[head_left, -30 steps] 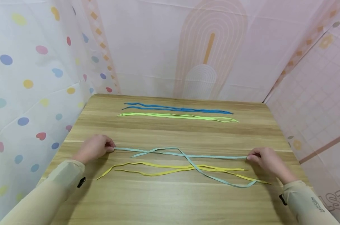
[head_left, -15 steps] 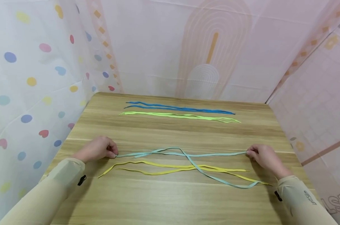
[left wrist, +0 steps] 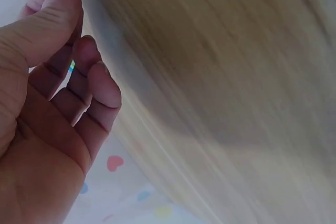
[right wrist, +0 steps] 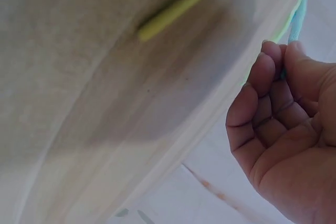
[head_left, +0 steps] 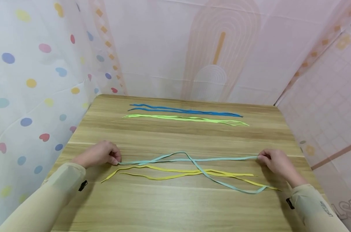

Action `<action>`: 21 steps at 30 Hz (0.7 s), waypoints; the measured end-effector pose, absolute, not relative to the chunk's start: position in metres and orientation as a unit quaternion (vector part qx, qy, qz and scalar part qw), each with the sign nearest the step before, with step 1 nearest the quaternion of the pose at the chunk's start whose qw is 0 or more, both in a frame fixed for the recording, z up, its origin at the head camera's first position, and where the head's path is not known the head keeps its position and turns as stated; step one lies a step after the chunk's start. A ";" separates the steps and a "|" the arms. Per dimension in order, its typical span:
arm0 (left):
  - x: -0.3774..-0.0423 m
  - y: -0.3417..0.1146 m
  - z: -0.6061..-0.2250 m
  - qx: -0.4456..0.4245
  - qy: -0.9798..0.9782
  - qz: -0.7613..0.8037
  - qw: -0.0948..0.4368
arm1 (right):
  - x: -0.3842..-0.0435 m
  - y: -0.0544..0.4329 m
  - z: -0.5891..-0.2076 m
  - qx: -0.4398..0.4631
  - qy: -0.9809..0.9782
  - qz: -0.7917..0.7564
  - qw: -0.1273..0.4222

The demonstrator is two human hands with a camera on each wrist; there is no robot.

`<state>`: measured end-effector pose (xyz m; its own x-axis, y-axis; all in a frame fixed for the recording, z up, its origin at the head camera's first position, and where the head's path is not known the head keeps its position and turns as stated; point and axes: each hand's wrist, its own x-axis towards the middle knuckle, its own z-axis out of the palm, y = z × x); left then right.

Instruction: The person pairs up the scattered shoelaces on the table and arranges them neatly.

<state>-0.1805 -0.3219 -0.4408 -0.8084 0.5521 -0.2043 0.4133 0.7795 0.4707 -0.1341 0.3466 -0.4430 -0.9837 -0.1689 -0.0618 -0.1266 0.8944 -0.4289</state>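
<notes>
A pale teal shoelace (head_left: 219, 159) stretches sideways across the table in the head view. My left hand (head_left: 101, 154) pinches its left end close to the tabletop. At the other side, my right hand (head_left: 277, 162) pinches the right end between thumb and fingers; the right wrist view also shows the teal lace (right wrist: 298, 19) at the fingertips. Another length of teal lace (head_left: 227, 186) loops over and crosses the held one, then runs down to the right. Under it lie yellow shoelaces (head_left: 169, 177), nearer to me. The left wrist view hides the lace in the left hand.
Farther back on the wooden table (head_left: 175, 206) lie blue shoelaces (head_left: 187, 111), with neon yellow-green shoelaces (head_left: 175, 118) just in front of them. Patterned cloth (head_left: 152, 48) hangs behind the table and along both sides.
My left hand has come down a little toward the yellow laces with its lace end. The right hand rose slightly, then shifted a little right. Both ends stay pinched.
</notes>
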 end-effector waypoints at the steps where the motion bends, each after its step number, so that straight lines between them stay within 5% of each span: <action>1: -0.180 -0.324 -0.441 0.260 0.928 0.211 0.166 | -0.133 0.346 -0.442 -0.079 0.972 -0.217 0.049; 9: -0.179 -0.336 -0.444 0.233 0.938 0.212 0.143 | -0.125 0.336 -0.445 -0.130 0.969 -0.209 0.029; 17: -0.181 -0.328 -0.445 0.235 0.940 0.202 0.139 | -0.099 0.336 -0.434 -0.208 0.925 -0.251 0.194; 21: -0.182 -0.325 -0.446 0.237 0.940 0.200 0.141 | -0.094 0.333 -0.440 -0.227 0.932 -0.214 0.185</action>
